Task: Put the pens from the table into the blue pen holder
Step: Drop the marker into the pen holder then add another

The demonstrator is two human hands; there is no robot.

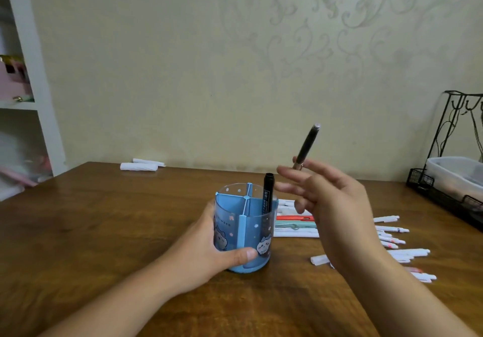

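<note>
The blue pen holder point(241, 228) stands near the middle of the wooden table point(104, 219), split into compartments, with cat pictures on its clear wall. A black marker point(267, 194) stands upright in its right rear compartment. My left hand point(209, 247) grips the holder's left side, thumb across its front. My right hand point(329, 206) is raised just right of the holder and holds a black pen point(308, 144) that tilts up and to the right. Several pens point(392, 234), mostly white, plus an orange pen point(294, 217) and a green pen point(295, 224), lie on the table behind my right hand.
Rolled white paper pieces point(141, 166) lie at the table's far edge near the wall. A black wire rack point(454, 179) holding a clear plastic box stands at the far right. White shelves point(26, 101) rise at the left.
</note>
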